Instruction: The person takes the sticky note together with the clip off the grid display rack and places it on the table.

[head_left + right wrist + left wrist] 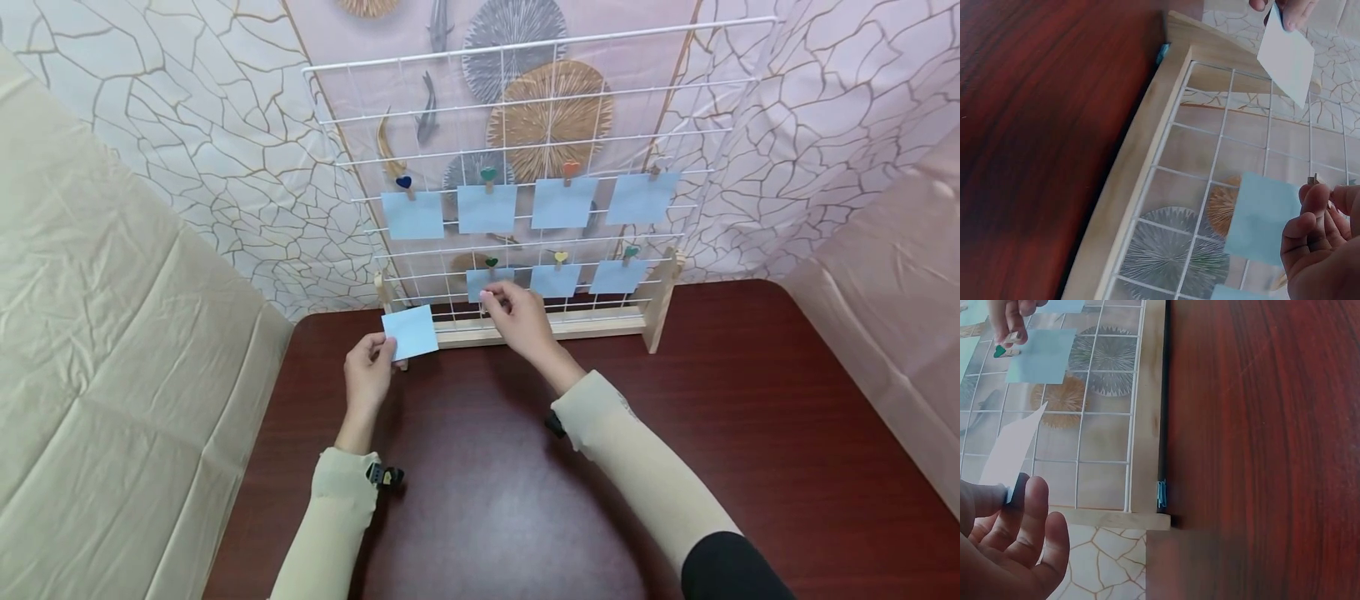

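the left hand, raised by the lower left corner of a white wire rack, pinches one blue card; the right hand, extended forward, pinches one wooden clip. seven more cards hang there, four above three.

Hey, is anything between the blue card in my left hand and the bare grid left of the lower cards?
Nothing visible blocks the blue card from that bare grid. Your right hand is off to the side, near the leftmost lower card.

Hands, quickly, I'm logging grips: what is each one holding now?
Left hand: holding a light-blue rectangular paper card.
Right hand: pinching a small wooden clip.
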A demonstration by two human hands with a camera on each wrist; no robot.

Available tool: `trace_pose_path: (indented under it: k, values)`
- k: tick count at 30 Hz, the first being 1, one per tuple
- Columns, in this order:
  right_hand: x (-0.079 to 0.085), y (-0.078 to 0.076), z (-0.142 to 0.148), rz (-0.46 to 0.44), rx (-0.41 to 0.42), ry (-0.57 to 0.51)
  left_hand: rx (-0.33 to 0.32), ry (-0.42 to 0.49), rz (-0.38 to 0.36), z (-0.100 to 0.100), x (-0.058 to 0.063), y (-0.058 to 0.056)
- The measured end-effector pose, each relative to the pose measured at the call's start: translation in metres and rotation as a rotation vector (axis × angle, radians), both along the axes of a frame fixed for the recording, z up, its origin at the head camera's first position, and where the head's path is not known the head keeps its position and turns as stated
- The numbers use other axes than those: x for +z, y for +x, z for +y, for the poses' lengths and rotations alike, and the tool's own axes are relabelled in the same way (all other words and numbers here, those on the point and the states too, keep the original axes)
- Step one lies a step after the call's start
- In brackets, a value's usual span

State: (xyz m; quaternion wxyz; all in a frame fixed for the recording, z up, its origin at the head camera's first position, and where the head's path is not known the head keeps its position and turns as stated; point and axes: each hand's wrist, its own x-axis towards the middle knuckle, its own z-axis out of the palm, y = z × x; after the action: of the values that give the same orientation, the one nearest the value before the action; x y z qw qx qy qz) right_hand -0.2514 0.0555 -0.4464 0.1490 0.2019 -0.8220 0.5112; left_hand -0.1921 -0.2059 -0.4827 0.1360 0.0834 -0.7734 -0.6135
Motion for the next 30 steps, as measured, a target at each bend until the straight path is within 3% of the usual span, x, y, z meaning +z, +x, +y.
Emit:
trace_pose_path:
  k: [19,30]
  values:
    - [-0.028,0.010,0.025,-0.063,-0.060,-0.017,0.044,-0.073,-0.007,-0.009,-0.018,0.005]
    - [-0.048,0.011,0.042,-0.173,-0.089,-0.106,0.055,-0.098,-0.057,-0.008,-0.026,0.011]
